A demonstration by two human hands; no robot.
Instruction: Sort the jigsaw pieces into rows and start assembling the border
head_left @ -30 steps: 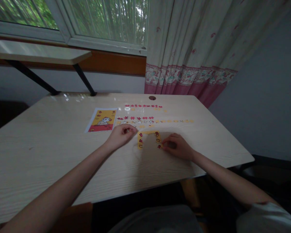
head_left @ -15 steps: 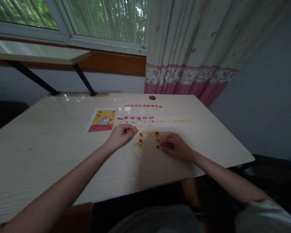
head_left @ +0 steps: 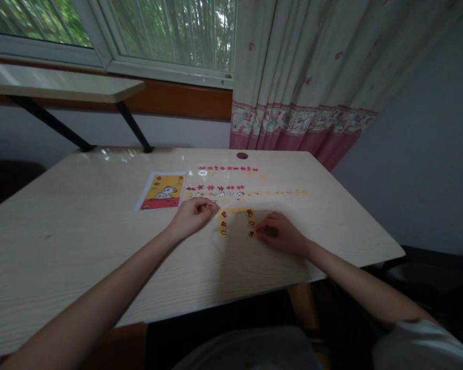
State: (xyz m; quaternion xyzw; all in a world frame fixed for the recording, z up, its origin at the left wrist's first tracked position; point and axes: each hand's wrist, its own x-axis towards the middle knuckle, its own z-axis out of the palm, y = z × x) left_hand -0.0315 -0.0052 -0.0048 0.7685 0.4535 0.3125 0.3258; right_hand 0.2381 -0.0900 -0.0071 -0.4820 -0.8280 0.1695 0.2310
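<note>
Yellow jigsaw puzzle pieces with red and dark marks form a partial frame (head_left: 237, 210) on the table, with a top row and two side columns. At the lower end of the right column, my right hand (head_left: 281, 234) pinches a small red-and-yellow puzzle piece (head_left: 251, 234) between thumb and fingertips. My left hand (head_left: 195, 216) rests on the table just left of the frame's top corner. Its fingers are curled together, and whatever they may hold is too small to make out.
A printed reference picture (head_left: 162, 191) of a white animal on yellow and red lies left of the pieces. Loose red pieces (head_left: 228, 168) and mixed yellow and white pieces (head_left: 278, 192) lie in rows behind my hands. A raised shelf (head_left: 61, 85) stands at the back left.
The puzzle piece at my right fingertips has shifted very slightly against the bottom of the right column. My left hand stays where it was.
</note>
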